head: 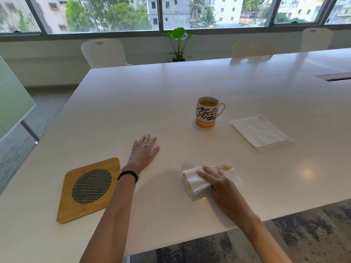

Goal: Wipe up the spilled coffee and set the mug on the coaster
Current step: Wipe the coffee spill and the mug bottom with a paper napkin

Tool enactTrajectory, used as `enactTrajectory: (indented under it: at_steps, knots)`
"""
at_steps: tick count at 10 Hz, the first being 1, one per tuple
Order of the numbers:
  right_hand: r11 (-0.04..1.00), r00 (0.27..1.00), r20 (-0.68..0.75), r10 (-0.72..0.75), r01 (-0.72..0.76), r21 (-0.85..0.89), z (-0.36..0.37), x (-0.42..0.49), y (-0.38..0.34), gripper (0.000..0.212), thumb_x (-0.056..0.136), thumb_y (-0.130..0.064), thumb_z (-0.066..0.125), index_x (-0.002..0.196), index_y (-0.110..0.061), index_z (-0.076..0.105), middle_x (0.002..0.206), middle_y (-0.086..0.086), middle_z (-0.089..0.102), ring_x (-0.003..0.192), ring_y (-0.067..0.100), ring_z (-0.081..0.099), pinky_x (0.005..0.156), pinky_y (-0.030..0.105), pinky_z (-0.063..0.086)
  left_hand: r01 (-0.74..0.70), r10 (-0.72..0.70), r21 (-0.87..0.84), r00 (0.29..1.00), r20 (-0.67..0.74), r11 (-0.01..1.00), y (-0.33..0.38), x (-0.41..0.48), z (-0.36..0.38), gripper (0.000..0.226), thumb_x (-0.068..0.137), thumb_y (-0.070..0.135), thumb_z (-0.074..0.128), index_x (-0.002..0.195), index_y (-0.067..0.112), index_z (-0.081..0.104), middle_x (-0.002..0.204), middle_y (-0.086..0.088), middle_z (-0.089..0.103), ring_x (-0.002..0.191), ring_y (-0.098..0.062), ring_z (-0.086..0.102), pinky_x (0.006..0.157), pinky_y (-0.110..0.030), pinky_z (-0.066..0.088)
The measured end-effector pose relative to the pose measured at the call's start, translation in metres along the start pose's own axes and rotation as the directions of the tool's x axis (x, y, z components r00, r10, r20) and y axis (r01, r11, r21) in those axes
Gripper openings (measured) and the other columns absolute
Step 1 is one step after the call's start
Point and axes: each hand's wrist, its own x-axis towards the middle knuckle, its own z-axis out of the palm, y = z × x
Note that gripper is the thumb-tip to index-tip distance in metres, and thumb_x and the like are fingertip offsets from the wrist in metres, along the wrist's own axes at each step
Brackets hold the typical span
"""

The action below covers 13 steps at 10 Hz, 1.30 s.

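Wiping is judged to be the step in hand: a folded white paper napkin with brown coffee stains (197,180) is pressed flat to the glossy white bench (190,82) under the right hand (220,184), whose fingers are laid across the top rather than closed round it. The left hand (144,150) is spread open, palm down, on the bench just beyond the coaster and holds nothing.

To do the step well, pressure should be kept even across the whole pad, strokes drawn inward so the liquid is gathered rather than smeared, and a clean fold turned down once the stained edge is soaked. A faint wet sheen is seen just beside the napkin's near edge; whether more spill remains cannot be told.

A cream ceramic mug with black lettering and an orange base (206,112) stands upright, part full, well beyond both hands and untouched. A square bamboo coaster with a round woven insert (89,189) lies just beside the left wrist. A clean folded white napkin (260,131) lies to the mug's right.
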Motion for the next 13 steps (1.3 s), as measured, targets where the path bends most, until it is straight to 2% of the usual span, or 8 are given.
enactTrajectory:
  at_steps: [2, 4, 5, 6, 8, 9, 11, 13]
  knots:
    - [0.966, 0.958, 0.146, -0.247, 0.256, -0.040, 0.006, -0.003, -0.013, 0.052, 0.095, -0.006, 0.042, 0.139, -0.032, 0.032, 0.147, -0.015, 0.015, 0.133, 0.008, 0.006, 0.112, 0.036, 0.006, 0.003, -0.003, -0.005, 1.000, 0.003, 1.000, 0.000, 0.000, 0.000, 0.054, 0.098, 0.041, 0.030, 0.146, 0.022, 0.017, 0.158, -0.005, 0.009, 0.146, -0.018, 0.003, 0.117, -0.038, -0.003]
    - [0.928, 0.888, 0.291, -0.357, 0.372, 0.003, -0.018, 0.001, 0.003, 0.048, 0.094, -0.009, 0.046, 0.133, -0.037, 0.044, 0.145, -0.022, 0.023, 0.141, 0.018, 0.020, 0.115, 0.041, 0.021, 0.000, 0.000, 0.011, 1.000, 0.004, 1.000, 0.002, -0.002, -0.002, 0.054, 0.098, 0.041, 0.029, 0.147, 0.022, 0.017, 0.158, -0.005, 0.009, 0.146, -0.018, 0.003, 0.117, -0.038, -0.003]
    - [0.910, 0.889, 0.237, -0.392, 0.412, -0.042, -0.025, 0.001, 0.009, 0.044, 0.092, -0.012, 0.050, 0.128, -0.038, 0.050, 0.141, -0.023, 0.025, 0.137, 0.009, 0.013, 0.113, 0.032, 0.009, 0.004, -0.004, 0.008, 1.000, 0.012, 1.000, 0.004, -0.003, -0.003, 0.053, 0.098, 0.040, 0.028, 0.147, 0.022, 0.016, 0.158, -0.005, 0.008, 0.146, -0.018, 0.002, 0.117, -0.038, -0.003]
    - [0.910, 0.905, 0.196, -0.378, 0.402, -0.103, -0.034, 0.001, 0.017, 0.039, 0.090, -0.017, 0.053, 0.125, -0.036, 0.053, 0.140, -0.019, 0.029, 0.132, 0.010, 0.014, 0.109, 0.039, -0.004, 0.003, -0.003, 0.010, 1.000, 0.016, 1.000, 0.005, -0.004, -0.004, 0.053, 0.098, 0.040, 0.028, 0.147, 0.021, 0.016, 0.158, -0.005, 0.008, 0.146, -0.018, 0.002, 0.117, -0.039, -0.003]
    - [0.980, 0.991, 0.032, -0.132, 0.135, -0.146, -0.049, -0.010, 0.041, 0.044, 0.090, -0.003, 0.050, 0.122, -0.033, 0.056, 0.140, -0.013, 0.040, 0.133, 0.026, 0.037, 0.111, 0.043, 0.025, 0.005, -0.005, -0.001, 1.000, 0.016, 1.000, 0.006, -0.006, -0.005, 0.053, 0.099, 0.039, 0.028, 0.147, 0.021, 0.017, 0.158, -0.005, 0.007, 0.146, -0.018, 0.001, 0.118, -0.038, -0.003]
    - [0.993, 0.998, -0.063, -0.017, 0.010, -0.113, -0.045, -0.022, 0.044, 0.047, 0.089, 0.000, 0.047, 0.123, -0.031, 0.056, 0.140, -0.013, 0.043, 0.133, 0.025, 0.037, 0.107, 0.046, 0.034, 0.004, -0.004, -0.002, 1.000, 0.019, 1.000, 0.006, -0.005, -0.005, 0.053, 0.099, 0.039, 0.028, 0.147, 0.021, 0.016, 0.158, -0.005, 0.007, 0.146, -0.018, 0.001, 0.118, -0.039, -0.003]
    - [0.996, 0.986, -0.150, 0.074, -0.079, -0.030, -0.025, -0.039, 0.035, 0.048, 0.089, -0.004, 0.051, 0.129, -0.030, 0.049, 0.139, -0.016, 0.029, 0.127, 0.016, 0.013, 0.108, 0.041, 0.017, 0.003, -0.003, -0.012, 1.000, 0.019, 1.000, 0.006, -0.006, -0.005, 0.052, 0.099, 0.039, 0.028, 0.147, 0.021, 0.017, 0.158, -0.004, 0.007, 0.146, -0.017, 0.001, 0.118, -0.038, -0.004]
    - [0.999, 0.992, -0.126, -0.031, 0.033, 0.016, -0.006, -0.051, 0.010, 0.049, 0.091, -0.004, 0.049, 0.133, -0.026, 0.041, 0.141, -0.011, 0.026, 0.127, 0.015, 0.009, 0.106, 0.043, 0.002, -0.001, 0.001, -0.014, 1.000, 0.015, 1.000, 0.006, -0.006, -0.005, 0.052, 0.099, 0.039, 0.028, 0.147, 0.021, 0.018, 0.158, -0.005, 0.009, 0.146, -0.019, 0.002, 0.118, -0.039, -0.002]
